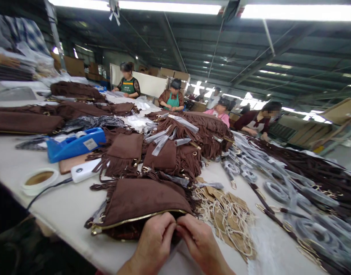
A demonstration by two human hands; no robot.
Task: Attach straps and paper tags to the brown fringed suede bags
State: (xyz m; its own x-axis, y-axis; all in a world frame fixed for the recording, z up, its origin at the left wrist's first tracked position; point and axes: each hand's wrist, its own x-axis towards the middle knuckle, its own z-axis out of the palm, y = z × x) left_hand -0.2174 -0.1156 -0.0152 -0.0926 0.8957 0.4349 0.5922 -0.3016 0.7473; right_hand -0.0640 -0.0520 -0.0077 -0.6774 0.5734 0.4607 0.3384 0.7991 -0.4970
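Where the pale, smooth table [68, 229] comes nearest, one bag [147, 196] lies: brown, suede-like, oblong, side-fringed, mouth agape. Left hand [160, 236] and right hand [202, 238] meet at its mouth, each apparently clamped in a pinch on the edge; exact fold hidden. Step, judged: working the opening by fingertip; next move calls for steady two-sided grip. Just right: papery, stringed tags [235, 208]. Slimmest: gold-toned, toothed zip [141, 219], bowed.
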